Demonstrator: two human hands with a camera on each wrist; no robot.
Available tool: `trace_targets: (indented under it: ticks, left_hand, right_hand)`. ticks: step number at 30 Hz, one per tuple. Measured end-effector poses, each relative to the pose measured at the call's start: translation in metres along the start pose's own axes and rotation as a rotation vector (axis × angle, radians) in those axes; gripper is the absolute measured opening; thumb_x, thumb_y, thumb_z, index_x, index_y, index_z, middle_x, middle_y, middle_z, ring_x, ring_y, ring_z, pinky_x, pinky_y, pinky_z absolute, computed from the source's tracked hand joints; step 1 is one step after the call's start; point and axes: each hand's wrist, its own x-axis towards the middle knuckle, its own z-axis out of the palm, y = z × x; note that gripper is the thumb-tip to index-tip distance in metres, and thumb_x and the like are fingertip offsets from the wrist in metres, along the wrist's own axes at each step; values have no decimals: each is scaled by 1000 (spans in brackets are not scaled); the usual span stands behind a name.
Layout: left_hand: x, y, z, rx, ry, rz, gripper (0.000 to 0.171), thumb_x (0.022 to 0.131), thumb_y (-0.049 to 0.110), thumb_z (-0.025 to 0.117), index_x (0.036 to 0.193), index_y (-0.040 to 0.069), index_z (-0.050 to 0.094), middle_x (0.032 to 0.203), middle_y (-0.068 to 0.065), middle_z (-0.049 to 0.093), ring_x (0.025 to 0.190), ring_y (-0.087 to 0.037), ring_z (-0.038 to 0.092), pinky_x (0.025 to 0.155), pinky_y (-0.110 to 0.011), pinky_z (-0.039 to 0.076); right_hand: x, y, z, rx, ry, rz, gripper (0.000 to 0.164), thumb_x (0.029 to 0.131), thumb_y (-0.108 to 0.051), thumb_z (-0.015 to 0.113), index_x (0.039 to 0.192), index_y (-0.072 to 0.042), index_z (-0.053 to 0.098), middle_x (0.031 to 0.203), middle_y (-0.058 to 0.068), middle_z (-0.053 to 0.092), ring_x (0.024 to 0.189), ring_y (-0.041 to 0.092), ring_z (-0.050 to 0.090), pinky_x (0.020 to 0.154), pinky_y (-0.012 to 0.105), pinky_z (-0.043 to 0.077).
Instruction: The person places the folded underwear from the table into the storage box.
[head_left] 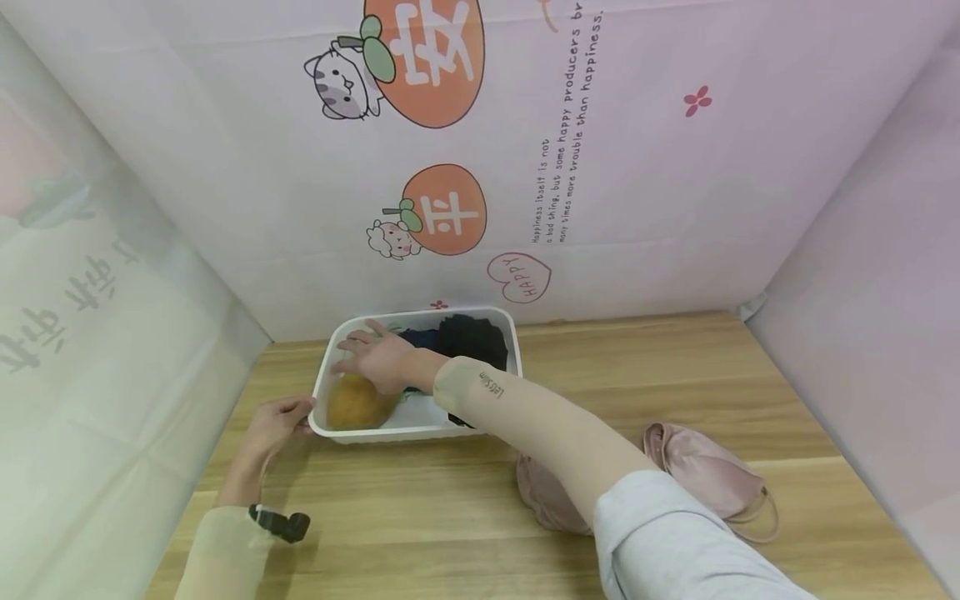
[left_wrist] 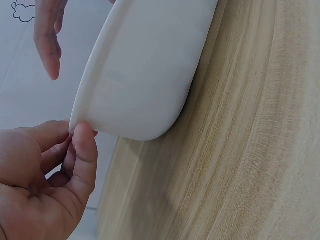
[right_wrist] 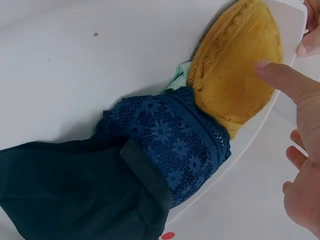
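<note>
A white plastic bin [head_left: 420, 433] stands against the back wall. My left hand [head_left: 273, 429] pinches its front left corner rim between thumb and fingers, seen up close in the left wrist view [left_wrist: 55, 170]. Over the bin's left end, my right hand [head_left: 381, 358] has its fingers spread. Its thumb rests on a mustard-yellow bra [right_wrist: 235, 75] with moulded cups. Beside that lies a navy lace bra [right_wrist: 170, 142], partly covered by a dark green garment [right_wrist: 85, 187]. A bit of mint-green cloth [right_wrist: 179, 76] peeks out behind the yellow one.
A pink satin bra [head_left: 705, 471] with a thin strap lies on the wooden table [head_left: 420, 517], front right, partly hidden by my right forearm. Printed cloth walls [head_left: 637, 200] enclose the table at the back and both sides.
</note>
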Motion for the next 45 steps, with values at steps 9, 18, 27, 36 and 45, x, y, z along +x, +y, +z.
trace_targets:
  ticks: [9,18,27,36,45]
  left_hand:
    - [1,3,1,-8,12,7,48,106,24,51,138,-11,51,111,-17,70,80,-2,65,84,-32,61]
    - [2,0,2,2,16,-2,48,106,25,51,138,-11,51,117,-24,68,81,-2,65,84,-32,61]
    - [0,0,3,13,16,-10,49,106,26,50,138,-11,51,117,-23,68,81,-3,66,86,-34,61]
    - [-2,0,2,18,14,-24,52,106,30,51,140,-9,50,114,-20,69,81,-3,65,83,-31,60]
    - [-2,1,2,19,8,-15,52,106,29,50,140,-10,50,109,-14,70,80,-3,65,83,-32,61]
  right_hand:
    - [-9,8,0,41,-7,5,83,86,-41,77,154,-43,30,166,-4,24,155,19,16,129,51,5]
    - [-19,17,1,81,-11,38,85,82,-53,78,153,-42,32,164,-5,26,154,19,17,129,50,5]
    - [-30,28,1,124,-5,33,80,86,-59,71,153,-36,35,162,-3,33,151,20,27,127,47,21]
    - [-45,36,-8,158,8,38,71,89,-59,67,150,-32,42,157,-5,42,146,18,37,122,43,34]
    - [-61,45,-11,167,21,46,64,92,-52,67,148,-29,47,148,-6,51,140,17,46,117,40,40]
